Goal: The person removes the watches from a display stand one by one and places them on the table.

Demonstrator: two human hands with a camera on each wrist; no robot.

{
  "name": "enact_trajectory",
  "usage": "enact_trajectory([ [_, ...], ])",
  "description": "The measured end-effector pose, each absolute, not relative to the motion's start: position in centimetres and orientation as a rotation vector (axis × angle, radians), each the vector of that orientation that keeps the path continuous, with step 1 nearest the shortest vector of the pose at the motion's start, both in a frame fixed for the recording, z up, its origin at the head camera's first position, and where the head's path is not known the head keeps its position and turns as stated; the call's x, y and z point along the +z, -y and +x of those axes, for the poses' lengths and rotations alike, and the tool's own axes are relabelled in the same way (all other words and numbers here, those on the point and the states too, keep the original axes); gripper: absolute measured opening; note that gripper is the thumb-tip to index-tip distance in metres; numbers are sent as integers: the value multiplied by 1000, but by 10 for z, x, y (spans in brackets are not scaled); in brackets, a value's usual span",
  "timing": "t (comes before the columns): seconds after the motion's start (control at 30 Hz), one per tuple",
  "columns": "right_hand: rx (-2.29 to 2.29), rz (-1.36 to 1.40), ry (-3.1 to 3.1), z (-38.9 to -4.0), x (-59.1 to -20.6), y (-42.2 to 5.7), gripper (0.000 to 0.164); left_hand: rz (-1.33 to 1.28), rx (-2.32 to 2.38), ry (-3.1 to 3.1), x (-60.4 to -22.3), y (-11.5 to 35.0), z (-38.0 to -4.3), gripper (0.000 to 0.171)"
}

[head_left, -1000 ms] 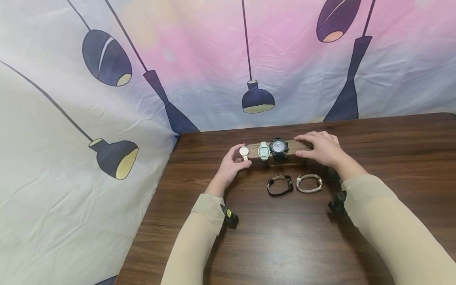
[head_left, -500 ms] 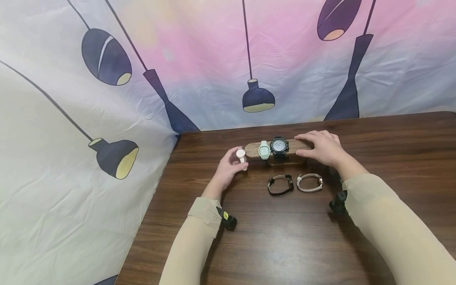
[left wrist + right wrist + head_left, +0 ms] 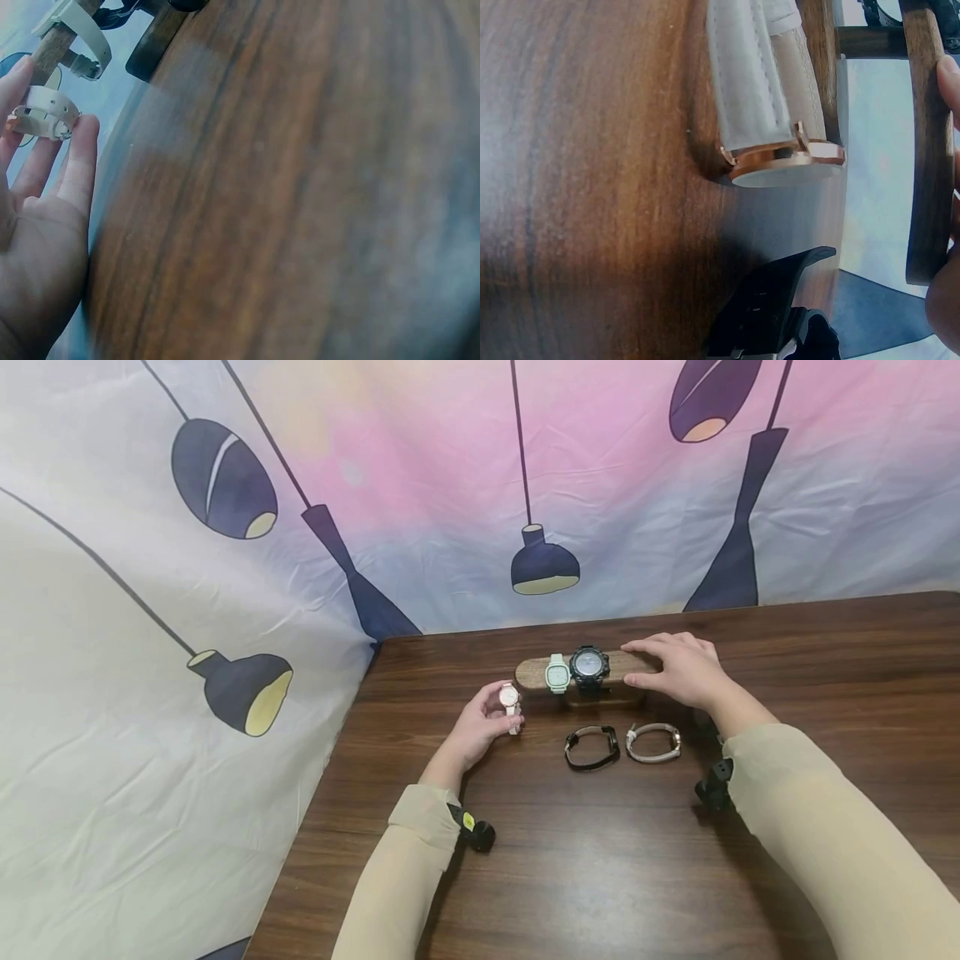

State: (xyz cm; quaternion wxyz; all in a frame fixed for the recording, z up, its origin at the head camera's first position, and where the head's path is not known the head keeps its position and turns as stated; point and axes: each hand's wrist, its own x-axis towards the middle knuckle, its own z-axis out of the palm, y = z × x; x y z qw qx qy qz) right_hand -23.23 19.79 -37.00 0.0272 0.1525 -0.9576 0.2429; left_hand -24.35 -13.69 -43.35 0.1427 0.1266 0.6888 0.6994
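My left hand (image 3: 474, 727) pinches a small white-strapped watch (image 3: 509, 696) between thumb and fingers, just off the left end of a wooden watch stand (image 3: 531, 673). In the left wrist view the watch's buckled strap (image 3: 51, 99) forms a closed loop, apart from the bar. On the stand's bar sit a mint-green square watch (image 3: 557, 675) and, beside it, a chunky black watch (image 3: 590, 665). The bar's right end is gripped by my right hand (image 3: 682, 670), thumb in front and fingers behind.
Before the stand lie a thin black-strapped watch (image 3: 591, 767) and a white-strapped watch (image 3: 654, 759) with rose-gold case. Another black strap (image 3: 761, 307) shows in the right wrist view. The brown wooden table (image 3: 585, 868) meets a lamp-patterned cloth (image 3: 450, 568) behind.
The left hand has drawn the white watch leftward off the stand's end and brought it slightly down toward me. The right hand keeps its grip on the stand.
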Motion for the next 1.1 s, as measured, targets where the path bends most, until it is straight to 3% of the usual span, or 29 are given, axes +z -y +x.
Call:
enact_trajectory([
  [0.4,750,468,2956,-231,-371,-199,58,454,2009,-1936,-435,139,-238,63],
  [1.1,733,471,2950,-231,-371,-198,58,605,1492,-2260,-426,140,-228,66],
])
